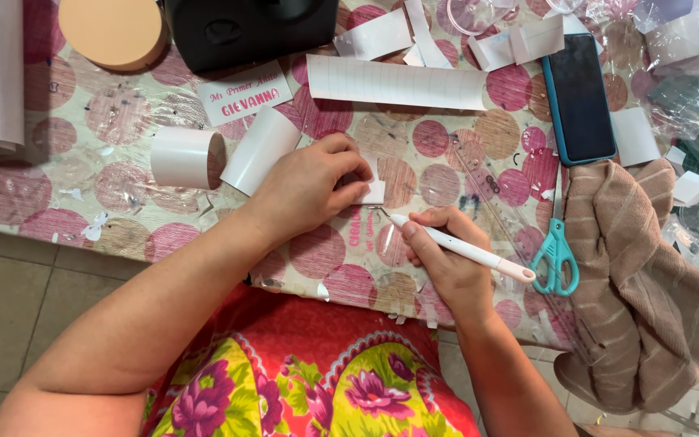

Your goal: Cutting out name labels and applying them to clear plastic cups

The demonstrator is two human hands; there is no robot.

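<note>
My left hand (311,184) presses a small white sticker sheet (374,193) flat against the table with thumb and fingers pinched on it. My right hand (445,259) grips a white pen-shaped weeding tool (471,251) like a pencil. Its thin metal hook tip (380,210) touches the lower edge of the sheet just below my left fingers. Pink lettering (355,231) lies on the cloth beneath the hands.
Teal scissors (556,257) and a brown towel (649,275) lie to the right. A phone in a teal case (578,97), white paper strips (394,82), curled white rolls (184,156), a printed pink-lettered label (244,93), a black device (248,31) and a peach disc (113,31) crowd the dotted tablecloth (82,194).
</note>
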